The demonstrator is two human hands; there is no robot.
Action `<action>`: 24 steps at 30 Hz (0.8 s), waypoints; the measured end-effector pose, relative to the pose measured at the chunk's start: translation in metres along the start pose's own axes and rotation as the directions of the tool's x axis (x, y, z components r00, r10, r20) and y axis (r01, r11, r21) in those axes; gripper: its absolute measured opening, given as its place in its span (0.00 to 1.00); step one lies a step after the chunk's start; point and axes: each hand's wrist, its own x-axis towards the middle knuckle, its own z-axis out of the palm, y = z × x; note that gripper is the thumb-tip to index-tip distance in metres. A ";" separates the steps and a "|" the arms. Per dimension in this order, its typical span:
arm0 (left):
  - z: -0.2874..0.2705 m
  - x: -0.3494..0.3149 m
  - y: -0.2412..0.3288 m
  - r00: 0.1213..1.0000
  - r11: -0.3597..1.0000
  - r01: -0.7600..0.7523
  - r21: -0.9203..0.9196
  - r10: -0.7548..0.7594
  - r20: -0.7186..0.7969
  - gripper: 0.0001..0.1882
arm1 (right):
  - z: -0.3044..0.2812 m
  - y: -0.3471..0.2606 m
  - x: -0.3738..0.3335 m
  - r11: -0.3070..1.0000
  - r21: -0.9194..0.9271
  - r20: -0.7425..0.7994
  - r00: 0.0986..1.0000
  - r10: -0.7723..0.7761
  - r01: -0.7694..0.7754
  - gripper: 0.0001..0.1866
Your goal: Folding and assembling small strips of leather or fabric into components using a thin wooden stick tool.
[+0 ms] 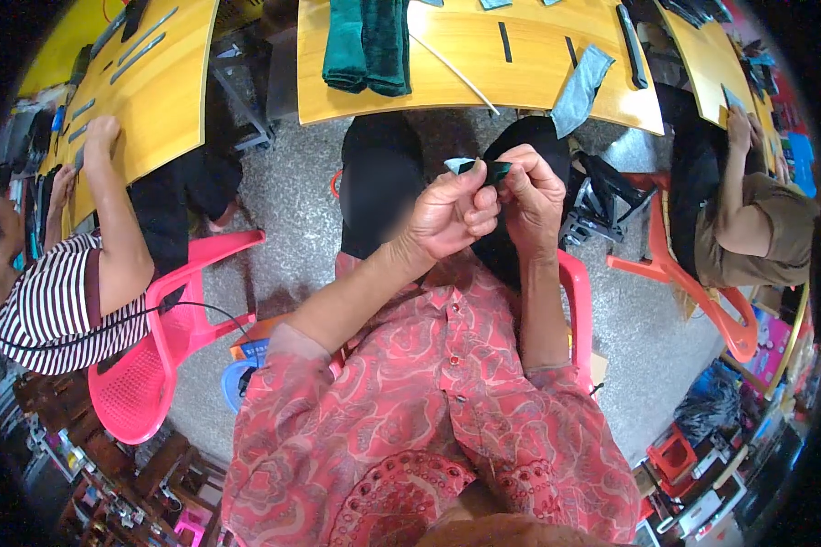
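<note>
Fabric piece: a small dark green scrap (496, 171), pale at its left end, held up between both hands in front of the wearer's lap, just off the near edge of the counter (534, 96).
Left hand: the hand (449, 211) has its thumb and fingers closed on the scrap, the other fingers curled toward the palm.
Right hand: the hand (535, 193) pinches the scrap's right part between thumb and fingers.
Counter, left part: dark green velvety strips (367, 50) lie folded over the near edge; a pale thin stick (452, 71) slants beside them.
Counter, right part: a grey-blue cloth strip (582, 89) hangs slightly over the edge; a dark rod (631, 46) lies farther right.
Either side: co-workers sit at other yellow counters, one in a striped shirt (59, 305) on the left, one in a brown shirt (768, 232) on the right.
</note>
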 end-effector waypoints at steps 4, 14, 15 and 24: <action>-0.006 0.002 0.000 0.987 1.000 -0.023 -0.005 0.023 0.158 0.15 | 0.006 0.002 0.000 0.992 0.118 -0.052 0.998 0.047 -0.041 0.08; 0.002 -0.007 0.004 0.958 0.987 -0.038 0.157 -0.009 0.287 0.14 | 0.002 0.005 0.003 0.987 0.158 0.032 0.999 0.034 -0.038 0.10; 0.003 -0.007 0.004 0.950 0.990 -0.008 0.144 -0.038 0.311 0.15 | 0.001 0.007 0.003 0.989 0.146 0.048 0.999 0.010 -0.017 0.11; 0.006 -0.008 0.002 0.916 0.999 -0.024 0.026 0.011 0.401 0.18 | 0.008 -0.002 0.004 0.996 0.087 0.099 0.994 -0.035 0.026 0.11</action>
